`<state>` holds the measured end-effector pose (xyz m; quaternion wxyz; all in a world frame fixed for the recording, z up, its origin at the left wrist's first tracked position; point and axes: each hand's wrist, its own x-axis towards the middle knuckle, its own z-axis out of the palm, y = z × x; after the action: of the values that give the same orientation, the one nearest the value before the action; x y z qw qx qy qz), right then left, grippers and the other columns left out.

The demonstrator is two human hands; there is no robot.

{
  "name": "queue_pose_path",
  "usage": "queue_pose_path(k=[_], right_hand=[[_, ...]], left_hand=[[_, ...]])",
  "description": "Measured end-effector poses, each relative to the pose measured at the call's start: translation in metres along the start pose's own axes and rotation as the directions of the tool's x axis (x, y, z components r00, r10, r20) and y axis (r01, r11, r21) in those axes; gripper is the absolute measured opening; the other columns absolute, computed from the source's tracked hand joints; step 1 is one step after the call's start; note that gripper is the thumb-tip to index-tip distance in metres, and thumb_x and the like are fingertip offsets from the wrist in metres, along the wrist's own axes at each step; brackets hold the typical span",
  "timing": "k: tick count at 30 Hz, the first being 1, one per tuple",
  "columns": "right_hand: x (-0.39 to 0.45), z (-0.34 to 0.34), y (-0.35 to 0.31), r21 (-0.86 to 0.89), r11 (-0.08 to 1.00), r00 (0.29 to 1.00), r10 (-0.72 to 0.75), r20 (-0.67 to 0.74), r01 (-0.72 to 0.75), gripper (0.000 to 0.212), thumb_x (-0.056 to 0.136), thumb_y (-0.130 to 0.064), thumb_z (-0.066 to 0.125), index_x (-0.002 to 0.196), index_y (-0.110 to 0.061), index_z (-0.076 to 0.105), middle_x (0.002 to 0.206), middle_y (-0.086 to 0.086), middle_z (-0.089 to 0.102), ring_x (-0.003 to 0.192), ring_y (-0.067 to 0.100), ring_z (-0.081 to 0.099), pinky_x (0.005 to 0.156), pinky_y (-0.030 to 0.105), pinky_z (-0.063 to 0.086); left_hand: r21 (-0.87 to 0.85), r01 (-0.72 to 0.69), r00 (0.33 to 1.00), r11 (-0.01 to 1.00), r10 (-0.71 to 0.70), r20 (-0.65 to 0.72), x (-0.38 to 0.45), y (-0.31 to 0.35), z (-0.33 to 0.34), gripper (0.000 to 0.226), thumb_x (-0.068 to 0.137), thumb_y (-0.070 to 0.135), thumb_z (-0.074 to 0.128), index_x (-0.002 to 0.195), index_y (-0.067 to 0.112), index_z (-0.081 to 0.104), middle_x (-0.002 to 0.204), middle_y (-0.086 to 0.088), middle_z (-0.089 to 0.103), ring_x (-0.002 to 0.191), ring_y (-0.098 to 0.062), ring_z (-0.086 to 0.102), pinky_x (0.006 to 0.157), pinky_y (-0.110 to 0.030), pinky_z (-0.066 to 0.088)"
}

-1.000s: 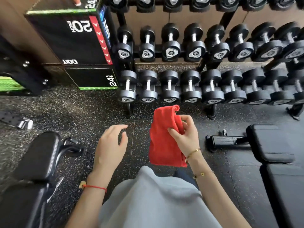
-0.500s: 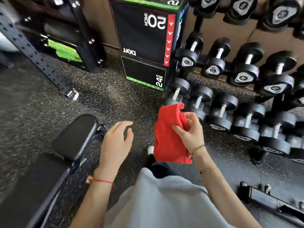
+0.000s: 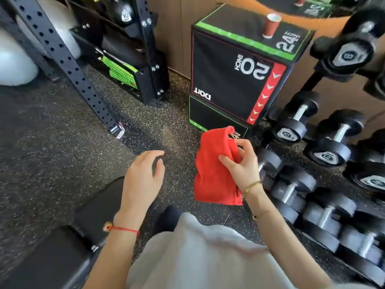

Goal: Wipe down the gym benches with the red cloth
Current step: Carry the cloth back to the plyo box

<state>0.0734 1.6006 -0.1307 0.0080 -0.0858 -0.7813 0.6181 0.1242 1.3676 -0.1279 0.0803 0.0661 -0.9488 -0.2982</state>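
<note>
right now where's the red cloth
In the head view the red cloth hangs right of centre, pinched in the right hand, above the floor in front of the plyo box and left of the dumbbells.

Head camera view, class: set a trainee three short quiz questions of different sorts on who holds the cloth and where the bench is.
1. True or false: the red cloth is pressed flat on the bench.
2. Which hand holds the cloth? A. left hand B. right hand C. both
3. Fill in: a paper cup stands on top of the black ____ box.

Key
1. False: it hangs in the air, held up off the bench.
2. B: the left hand is empty, fingers loosely curled.
3. Jump (marked 20 inch and 24 inch).
</note>
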Motion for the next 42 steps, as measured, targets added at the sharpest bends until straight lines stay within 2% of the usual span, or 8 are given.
queue_pose_path(k=[9, 14, 20, 25, 29, 33, 39, 42], right_hand=[[0.14, 0.098, -0.025, 0.002, 1.0, 0.998, -0.001, -0.07, 0.002, 0.038, 0.075, -0.002, 0.074, 0.105, -0.014, 0.053, 0.085, -0.004, 0.069, 0.077, 0.016, 0.064, 0.074, 0.041, 0.055], [0.198, 0.154, -0.041, 0.068, 0.997, 0.987, 0.036, -0.154, -0.026, 0.038, 0.076, -0.004, 0.074, 0.103, -0.021, 0.053, 0.086, -0.005, 0.07, 0.074, 0.008, 0.065, 0.068, 0.03, 0.053], [0.246, 0.19, -0.056, 0.093, 0.994, 0.968, 0.083, -0.236, -0.062, 0.037, 0.076, -0.004, 0.074, 0.1, -0.024, 0.053, 0.088, -0.003, 0.07, 0.078, 0.01, 0.066, 0.07, 0.03, 0.053], [0.287, 0.194, -0.062, 0.09, 0.991, 0.944, 0.123, -0.306, -0.099, 0.036, 0.076, -0.003, 0.073, 0.1, -0.021, 0.053, 0.088, 0.002, 0.07, 0.08, 0.017, 0.064, 0.078, 0.042, 0.052], [0.33, 0.193, -0.064, 0.098, 0.989, 0.927, 0.139, -0.349, -0.111, 0.035, 0.076, -0.005, 0.074, 0.1, -0.021, 0.054, 0.089, 0.002, 0.07, 0.079, 0.014, 0.064, 0.078, 0.04, 0.052], [0.386, 0.188, -0.067, 0.111, 0.988, 0.914, 0.139, -0.382, -0.104, 0.034, 0.076, -0.007, 0.074, 0.097, -0.025, 0.053, 0.085, -0.004, 0.069, 0.074, 0.005, 0.063, 0.073, 0.034, 0.052], [0.499, 0.165, -0.075, 0.103, 0.99, 0.915, 0.127, -0.383, -0.095, 0.035, 0.076, -0.01, 0.074, 0.096, -0.029, 0.053, 0.089, 0.001, 0.071, 0.085, 0.024, 0.067, 0.08, 0.048, 0.055], [0.563, 0.147, -0.085, 0.105, 0.992, 0.918, 0.107, -0.381, -0.072, 0.036, 0.076, -0.007, 0.074, 0.094, -0.031, 0.053, 0.088, 0.003, 0.071, 0.083, 0.026, 0.067, 0.079, 0.047, 0.055]], left_hand=[[-0.04, -0.083, 0.996, 0.996, 0.085, 0.037, 0.18, -0.054, 0.001, 0.027, 0.096, 0.017, 0.053, 0.12, 0.018, 0.064, 0.119, 0.004, 0.066, 0.101, -0.02, 0.064, 0.089, -0.037, 0.053], [-0.026, -0.187, 0.974, 0.982, 0.189, 0.123, 0.275, -0.08, -0.013, 0.028, 0.096, 0.017, 0.053, 0.121, 0.017, 0.064, 0.12, 0.004, 0.066, 0.112, -0.015, 0.06, 0.098, -0.033, 0.05], [-0.035, -0.225, 0.949, 0.974, 0.227, 0.217, 0.362, -0.102, -0.018, 0.03, 0.097, 0.019, 0.051, 0.124, 0.02, 0.062, 0.122, 0.006, 0.064, 0.112, -0.012, 0.058, 0.097, -0.028, 0.047], [-0.059, -0.262, 0.927, 0.963, 0.268, 0.263, 0.42, -0.102, -0.004, 0.027, 0.097, 0.018, 0.051, 0.121, 0.018, 0.064, 0.118, 0.004, 0.066, 0.092, -0.021, 0.064, 0.087, -0.034, 0.052], [-0.082, -0.298, 0.917, 0.951, 0.309, 0.253, 0.467, -0.095, 0.015, 0.028, 0.096, 0.016, 0.051, 0.121, 0.016, 0.065, 0.121, 0.003, 0.066, 0.111, -0.016, 0.061, 0.097, -0.031, 0.048], [-0.091, -0.327, 0.906, 0.941, 0.34, 0.252, 0.522, -0.079, 0.041, 0.028, 0.096, 0.017, 0.051, 0.121, 0.017, 0.065, 0.121, 0.004, 0.066, 0.112, -0.014, 0.06, 0.1, -0.028, 0.045], [-0.111, -0.364, 0.901, 0.925, 0.38, 0.209, 0.624, -0.037, 0.083, 0.028, 0.096, 0.018, 0.05, 0.121, 0.018, 0.065, 0.121, 0.006, 0.066, 0.114, -0.011, 0.059, 0.101, -0.027, 0.045], [-0.119, -0.372, 0.908, 0.921, 0.387, 0.161, 0.677, -0.009, 0.1, 0.027, 0.095, 0.017, 0.051, 0.119, 0.017, 0.066, 0.119, 0.005, 0.067, 0.112, -0.013, 0.06, 0.1, -0.031, 0.048]])
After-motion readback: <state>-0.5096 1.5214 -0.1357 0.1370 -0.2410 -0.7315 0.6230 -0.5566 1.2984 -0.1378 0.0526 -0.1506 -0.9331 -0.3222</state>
